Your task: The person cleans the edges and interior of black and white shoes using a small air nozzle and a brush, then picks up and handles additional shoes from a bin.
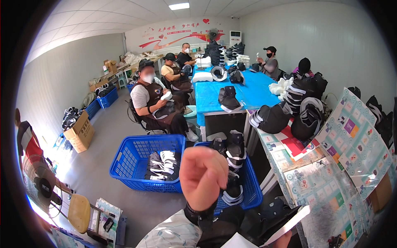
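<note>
Right in front of your face, your left grip (203, 175) is raised, the fingers folded in tightly against the palm; whether something thin is pinched inside them, you cannot tell from this view. A black cuff (200, 213) circles the wrist below it. Your right grip (283, 240) shows only in part at the lower edge, just beside a long white strip (289, 225) that slants up to the right; how far it is closed, and whether it has hold of the strip, cannot be made out. Next to it, low over your lap, are a white piece (239, 242) and some dark material, too dim to name. Pale patterned cloth (169, 232) lies to their left.

Beyond your raised fist stands a blue basket (142, 142) with black-and-white caps (164, 163) lined up inside. A second blue basket (253, 180), partly behind your hand, holds more caps (234, 151). On your right, a table (302, 182) covered in printed sheets carries large black caps (271, 118). Farther off, a blue-covered table (258, 93) bears stacked caps and white pads (202, 77); co-workers sit around it, the nearest one holding a white pad (167, 96).
</note>
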Demonstrator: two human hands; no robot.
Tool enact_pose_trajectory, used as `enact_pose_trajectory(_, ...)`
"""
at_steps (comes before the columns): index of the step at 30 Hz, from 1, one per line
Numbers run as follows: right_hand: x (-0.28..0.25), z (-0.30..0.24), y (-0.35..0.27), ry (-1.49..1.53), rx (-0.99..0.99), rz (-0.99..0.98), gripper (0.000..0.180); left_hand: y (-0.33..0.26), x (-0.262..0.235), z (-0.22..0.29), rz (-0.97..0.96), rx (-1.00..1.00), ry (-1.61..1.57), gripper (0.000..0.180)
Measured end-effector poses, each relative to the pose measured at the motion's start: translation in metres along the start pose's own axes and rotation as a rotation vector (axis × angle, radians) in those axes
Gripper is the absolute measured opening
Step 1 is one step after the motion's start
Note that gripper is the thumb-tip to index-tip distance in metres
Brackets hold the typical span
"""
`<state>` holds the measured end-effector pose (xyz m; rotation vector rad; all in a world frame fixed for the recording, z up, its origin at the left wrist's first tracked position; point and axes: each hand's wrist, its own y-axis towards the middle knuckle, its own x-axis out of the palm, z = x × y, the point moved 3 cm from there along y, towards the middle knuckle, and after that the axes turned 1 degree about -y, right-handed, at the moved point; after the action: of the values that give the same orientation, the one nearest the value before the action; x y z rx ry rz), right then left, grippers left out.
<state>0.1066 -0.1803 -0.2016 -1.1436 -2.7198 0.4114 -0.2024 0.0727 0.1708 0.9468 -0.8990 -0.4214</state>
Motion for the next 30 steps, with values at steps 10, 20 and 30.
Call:
enact_pose_trajectory(10, 0.02, 0.0, 0.009, 0.01, 0.028, -0.064, 0.053, 0.001, 0.021, 0.038, -0.011, 0.022, -0.148, 0.087)
enact_pose_trajectory(20, 0.026, -0.025, 0.017, 0.239, -0.169, 0.115, 0.034, -0.133, -0.022, -0.148, -0.524, -0.832, 0.551, 0.051)
enact_pose_trajectory(30, -0.001, -0.026, 0.001, 0.377, -0.216, 0.265, 0.022, -0.221, 0.05, -0.228, -0.282, -1.702, -0.277, 0.047)
